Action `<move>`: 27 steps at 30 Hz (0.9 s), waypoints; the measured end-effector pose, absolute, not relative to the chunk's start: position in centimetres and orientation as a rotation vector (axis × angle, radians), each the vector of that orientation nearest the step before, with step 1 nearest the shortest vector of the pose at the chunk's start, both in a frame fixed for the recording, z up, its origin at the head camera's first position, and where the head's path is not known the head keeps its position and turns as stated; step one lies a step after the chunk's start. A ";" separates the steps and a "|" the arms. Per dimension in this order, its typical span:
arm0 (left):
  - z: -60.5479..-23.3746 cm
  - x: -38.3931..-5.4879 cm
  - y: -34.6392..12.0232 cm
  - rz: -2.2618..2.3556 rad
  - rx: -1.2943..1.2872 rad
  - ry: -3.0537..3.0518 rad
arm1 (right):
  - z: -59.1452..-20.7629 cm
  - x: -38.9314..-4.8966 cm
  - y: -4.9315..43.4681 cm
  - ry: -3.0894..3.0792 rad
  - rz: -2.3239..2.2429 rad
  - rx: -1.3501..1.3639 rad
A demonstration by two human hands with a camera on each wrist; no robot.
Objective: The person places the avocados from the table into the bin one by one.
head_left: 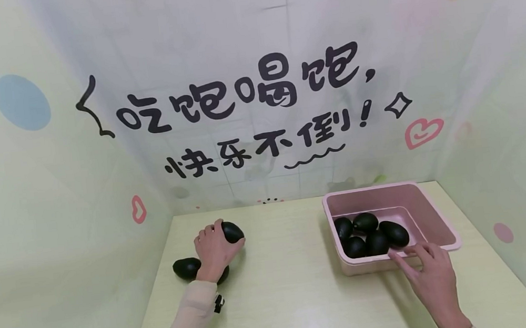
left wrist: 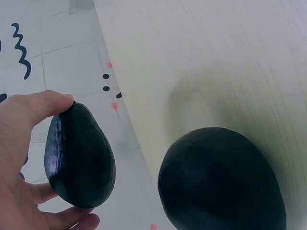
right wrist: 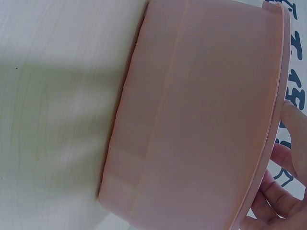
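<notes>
Tapering, the held avocado [left wrist: 80,160] gleams dark green.

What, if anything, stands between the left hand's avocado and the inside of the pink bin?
Only the left rim of the pink bin; nothing visible stands on the table before it. The avocado would likely need lifting over that rim. The right hand is at the near rim, off that path.

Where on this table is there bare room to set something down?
The table is bare between the left hand and the pink bin; the bin's back right corner is free. Crowded: the bin's left part, holding five visible avocados, and around that hand.
</notes>
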State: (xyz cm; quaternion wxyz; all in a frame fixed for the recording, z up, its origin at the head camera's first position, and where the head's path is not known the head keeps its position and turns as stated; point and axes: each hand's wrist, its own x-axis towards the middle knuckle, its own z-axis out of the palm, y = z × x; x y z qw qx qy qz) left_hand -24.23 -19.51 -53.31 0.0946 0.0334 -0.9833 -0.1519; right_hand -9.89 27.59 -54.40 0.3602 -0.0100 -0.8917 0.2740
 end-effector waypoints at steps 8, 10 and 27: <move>-52.6 -24.1 -18.5 -0.497 0.059 -2.899 | -54.2 -9.9 27.4 -2.286 0.701 -0.018; -52.5 -24.0 -18.3 -0.516 0.045 -2.887 | -54.2 -9.9 27.4 -2.285 0.699 -0.018; -51.6 -23.8 -16.7 -0.568 -0.095 -2.784 | -54.3 -9.8 27.4 -2.304 0.717 -0.051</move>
